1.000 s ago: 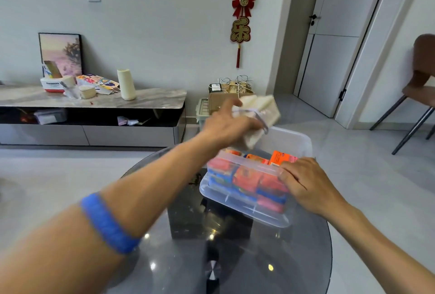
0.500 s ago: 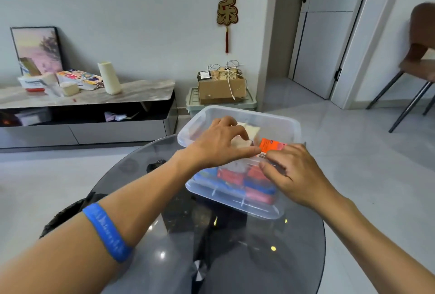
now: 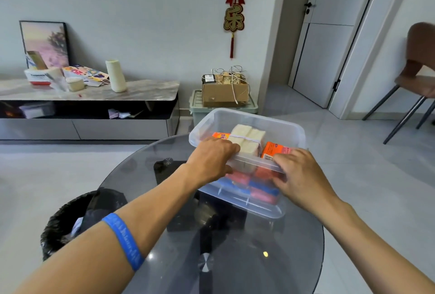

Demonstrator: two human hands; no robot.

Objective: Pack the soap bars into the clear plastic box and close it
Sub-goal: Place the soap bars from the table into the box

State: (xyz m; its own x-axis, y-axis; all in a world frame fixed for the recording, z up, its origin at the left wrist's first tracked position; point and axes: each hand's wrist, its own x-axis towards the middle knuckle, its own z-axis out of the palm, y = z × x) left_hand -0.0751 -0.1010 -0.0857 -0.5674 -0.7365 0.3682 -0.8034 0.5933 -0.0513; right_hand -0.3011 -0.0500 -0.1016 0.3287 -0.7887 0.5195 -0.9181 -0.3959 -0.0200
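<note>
A clear plastic box [image 3: 247, 115] without a lid stands on the round glass table [image 3: 235, 258]. Red and blue soap packs [image 3: 261, 188] show through its near wall. On top of them lie a cream soap bundle [image 3: 248, 137] tied with a band and an orange soap pack [image 3: 274, 150]; another orange pack [image 3: 220, 135] peeks out at the left. My left hand [image 3: 210, 162] is curled over the near left rim, fingertips against the cream bundle. My right hand [image 3: 301, 176] grips the near right wall and rim.
A black-lined waste bin [image 3: 68, 218] stands under the table's left edge. A low cabinet [image 3: 94, 96] with clutter runs along the back wall, next to a cardboard box [image 3: 223, 91] on a green crate. A brown chair [image 3: 419, 70] is at the far right.
My left hand brought the cream soap bundle down from the air into the box, laid it on the packs and drew back to the near rim. My right hand stayed on the box.
</note>
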